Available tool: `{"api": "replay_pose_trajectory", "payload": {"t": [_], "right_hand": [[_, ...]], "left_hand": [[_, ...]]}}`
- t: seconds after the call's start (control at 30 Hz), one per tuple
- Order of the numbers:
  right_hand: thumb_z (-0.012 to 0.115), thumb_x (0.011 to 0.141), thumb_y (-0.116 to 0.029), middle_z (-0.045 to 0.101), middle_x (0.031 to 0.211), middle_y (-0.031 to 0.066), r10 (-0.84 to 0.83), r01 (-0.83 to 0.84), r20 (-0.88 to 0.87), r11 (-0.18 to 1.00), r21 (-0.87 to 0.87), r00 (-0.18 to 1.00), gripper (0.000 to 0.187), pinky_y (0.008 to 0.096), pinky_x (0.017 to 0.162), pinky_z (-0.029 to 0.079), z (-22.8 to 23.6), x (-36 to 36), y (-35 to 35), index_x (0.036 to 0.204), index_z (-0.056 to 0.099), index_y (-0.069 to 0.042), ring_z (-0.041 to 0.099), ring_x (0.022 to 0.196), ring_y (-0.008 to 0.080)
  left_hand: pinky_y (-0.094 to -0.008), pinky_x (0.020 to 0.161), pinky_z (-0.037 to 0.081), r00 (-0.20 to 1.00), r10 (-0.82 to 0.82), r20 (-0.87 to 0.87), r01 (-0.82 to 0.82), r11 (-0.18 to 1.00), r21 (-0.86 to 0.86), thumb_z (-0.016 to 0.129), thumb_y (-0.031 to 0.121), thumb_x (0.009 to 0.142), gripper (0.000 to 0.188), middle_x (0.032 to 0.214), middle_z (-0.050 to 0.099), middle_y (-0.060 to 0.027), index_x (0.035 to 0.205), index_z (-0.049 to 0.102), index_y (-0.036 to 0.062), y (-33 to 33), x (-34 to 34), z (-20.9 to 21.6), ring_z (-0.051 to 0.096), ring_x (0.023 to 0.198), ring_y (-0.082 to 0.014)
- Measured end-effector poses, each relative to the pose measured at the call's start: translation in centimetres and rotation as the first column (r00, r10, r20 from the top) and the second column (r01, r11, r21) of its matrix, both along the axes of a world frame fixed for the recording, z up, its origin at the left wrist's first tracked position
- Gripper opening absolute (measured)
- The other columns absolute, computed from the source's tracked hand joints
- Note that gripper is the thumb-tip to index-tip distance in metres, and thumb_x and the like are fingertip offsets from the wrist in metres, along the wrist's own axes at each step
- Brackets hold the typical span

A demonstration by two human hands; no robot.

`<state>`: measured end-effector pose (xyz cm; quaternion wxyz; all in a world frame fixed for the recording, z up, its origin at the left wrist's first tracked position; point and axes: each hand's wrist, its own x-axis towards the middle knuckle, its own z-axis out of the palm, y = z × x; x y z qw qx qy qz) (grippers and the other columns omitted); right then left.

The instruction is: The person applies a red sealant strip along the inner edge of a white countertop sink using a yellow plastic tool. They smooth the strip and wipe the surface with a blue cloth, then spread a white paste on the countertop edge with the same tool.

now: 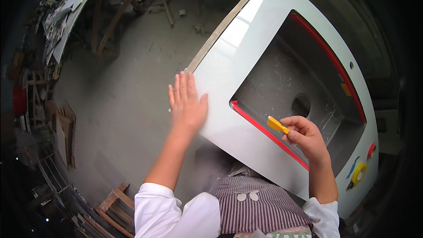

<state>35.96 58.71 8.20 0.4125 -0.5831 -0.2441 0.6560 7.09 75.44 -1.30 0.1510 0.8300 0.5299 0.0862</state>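
Note:
A glossy white countertop with a dark grey sink set in its cutout lies in front of me. Red tape runs along the near edge of the cutout, and another red strip lines the far edge. My left hand rests flat on the countertop's left corner, fingers extended. Above the near rim of the sink, my right hand pinches a small yellow scraper between thumb and fingers. The scraper's flat wide end points up and left, apart from the tape.
On the countertop's right end lie a yellow tape roll, a red tape roll and a slim blue tool. A yellow piece sits by the far strip. A cluttered bench stands far left; wooden frames lie lower left.

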Motion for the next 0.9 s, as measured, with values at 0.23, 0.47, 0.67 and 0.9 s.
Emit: {"api": "replay_pose_trajectory", "payload": {"t": [0.23,0.47,0.67,0.9], "right_hand": [[0.067,0.093,-0.008,0.072,0.099,0.0072,0.161,-0.162,0.023,0.987,0.025,0.987,0.02,0.0272,0.085,0.053,-0.5,-0.6,1.7,0.112,0.064,0.0,0.069,0.093,0.0134],[0.069,0.092,-0.009,0.061,0.105,0.0044,-0.024,0.05,-0.108,0.968,0.247,0.994,0.012,0.0285,0.084,0.049,-2.0,-4.4,-1.8,0.102,0.07,-0.004,0.06,0.096,0.0136],[0.069,0.092,-0.013,0.059,0.102,0.0047,-0.155,0.164,-0.066,0.976,0.147,0.986,0.019,0.0311,0.086,0.05,-2.2,-7.0,-4.0,0.109,0.072,-0.006,0.06,0.097,0.0144],[0.066,0.092,-0.009,0.068,0.114,0.0075,-0.478,0.495,0.309,0.868,0.024,0.822,0.022,0.0297,0.089,0.053,-0.5,3.3,-13.9,0.114,0.069,-0.005,0.066,0.1,0.0156]], "left_hand": [[-0.0516,0.118,0.023,0.995,-0.024,0.101,0.004,0.982,0.189,0.06,0.018,0.091,0.058,0.149,0.041,-0.0241,0.142,0.043,-0.0031,-0.4,-0.3,-0.5,0.034,0.142,-0.039],[-0.0354,0.089,0.049,0.617,0.267,0.74,0.527,0.558,-0.641,0.072,0.011,0.085,0.044,0.114,0.066,-0.0133,0.126,0.06,0.0008,-10.1,4.4,6.5,0.063,0.104,-0.0243],[-0.0279,0.063,0.05,0.694,0.194,0.693,0.414,0.681,-0.604,0.065,0.009,0.095,0.013,0.075,0.067,-0.0083,0.091,0.065,-0.0028,-14.2,5.5,5.0,0.064,0.068,-0.0136],[-0.0238,0.05,0.044,0.544,0.349,0.763,0.333,0.744,-0.579,0.041,0.017,0.107,0.014,0.073,0.055,-0.0041,0.1,0.047,0.0063,-10.8,5.9,5.1,0.05,0.055,-0.0093]]}}
